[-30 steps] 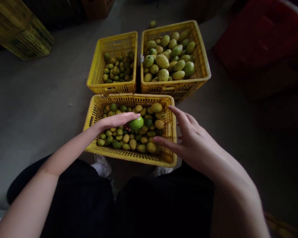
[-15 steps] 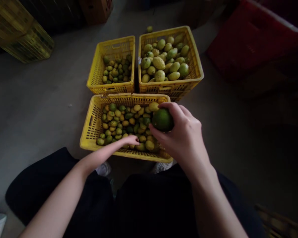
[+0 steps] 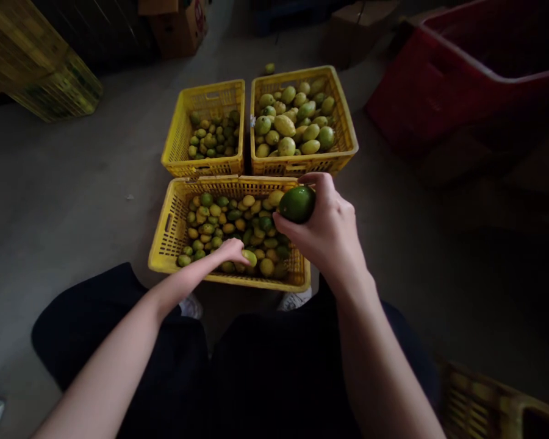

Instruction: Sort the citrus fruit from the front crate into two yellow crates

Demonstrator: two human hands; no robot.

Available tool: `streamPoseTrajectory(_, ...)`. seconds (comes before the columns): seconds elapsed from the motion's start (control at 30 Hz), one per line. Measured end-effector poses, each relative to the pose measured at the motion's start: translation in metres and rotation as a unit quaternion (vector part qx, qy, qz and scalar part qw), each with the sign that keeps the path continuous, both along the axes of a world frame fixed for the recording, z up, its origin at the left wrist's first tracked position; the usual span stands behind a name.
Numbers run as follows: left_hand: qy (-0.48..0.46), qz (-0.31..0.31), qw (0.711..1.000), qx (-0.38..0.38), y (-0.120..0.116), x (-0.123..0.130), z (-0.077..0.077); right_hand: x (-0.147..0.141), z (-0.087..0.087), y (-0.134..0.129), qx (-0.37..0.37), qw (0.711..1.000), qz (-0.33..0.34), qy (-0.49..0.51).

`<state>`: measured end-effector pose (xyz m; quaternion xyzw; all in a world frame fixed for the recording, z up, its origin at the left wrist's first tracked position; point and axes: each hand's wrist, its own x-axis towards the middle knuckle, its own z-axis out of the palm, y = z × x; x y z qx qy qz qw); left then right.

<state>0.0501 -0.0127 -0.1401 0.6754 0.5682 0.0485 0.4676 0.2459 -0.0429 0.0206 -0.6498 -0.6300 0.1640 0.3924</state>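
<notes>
My right hand is raised over the right side of the front yellow crate. Its thumb and fingers are closed round a large, glossy dark green lemon. Low inside that crate, near its front wall, my left hand grips a yellow-green lemon; its fingertips are partly hidden. Around it lie many small lemons, mixed green and yellow.
Behind stand two more yellow crates: the left one holds small fruit, the right one larger fruit. A loose fruit lies on the floor beyond. A red bin is at right, stacked crates at left, another crate at lower right.
My left hand has closed on a yellow-green lemon and shifted slightly left. The dark green lemon, still in my right hand, is turned and a little higher. The camera view has shifted.
</notes>
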Motion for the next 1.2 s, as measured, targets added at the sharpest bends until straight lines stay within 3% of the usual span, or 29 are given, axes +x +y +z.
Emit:
streamPoseTrajectory(0.1,0.008,0.012,1.0,0.02,0.024,-0.018,0.02,-0.005,-0.002,0.005,-0.021,0.999,-0.02,0.038)
streamPoseTrajectory(0.17,-0.062,0.063,0.996,0.033,0.031,-0.036,0.052,-0.01,-0.004,0.01,-0.022,0.997,-0.023,0.07)
streamPoseTrajectory(0.23,-0.198,0.126,0.972,0.01,0.031,-0.052,0.091,-0.016,-0.005,0.015,-0.017,0.994,-0.01,0.108)
streamPoseTrajectory(0.3,-0.355,0.188,0.915,-0.036,0.027,-0.065,0.127,-0.024,-0.005,0.019,-0.026,0.987,0.006,0.157)
streamPoseTrajectory(0.4,-0.556,0.274,0.778,-0.104,0.017,-0.075,0.163,-0.04,0.0,0.019,-0.092,0.953,0.043,0.284)
streamPoseTrajectory(0.47,-0.648,0.306,0.682,-0.146,0.013,-0.076,0.174,-0.052,0.003,0.017,-0.146,0.908,0.085,0.384)
streamPoseTrajectory(0.53,-0.7,0.329,0.607,-0.184,0.01,-0.073,0.176,-0.063,0.003,0.013,-0.171,0.865,0.112,0.457)
streamPoseTrajectory(0.63,-0.711,0.374,0.551,-0.226,0.007,-0.065,0.173,-0.072,-0.002,0.011,-0.156,0.838,0.112,0.511)
streamPoseTrajectory(0.77,-0.698,0.384,0.555,-0.239,0.004,-0.054,0.171,-0.077,-0.007,0.014,-0.136,0.823,0.115,0.539)
streamPoseTrajectory(1.0,-0.682,0.375,0.607,-0.16,0.009,-0.051,0.176,-0.086,0.006,0.023,-0.084,0.808,0.137,0.567)
streamPoseTrajectory(1.2,-0.673,0.342,0.642,-0.131,0.009,-0.056,0.175,-0.095,0.014,0.026,-0.108,0.762,0.178,0.613)
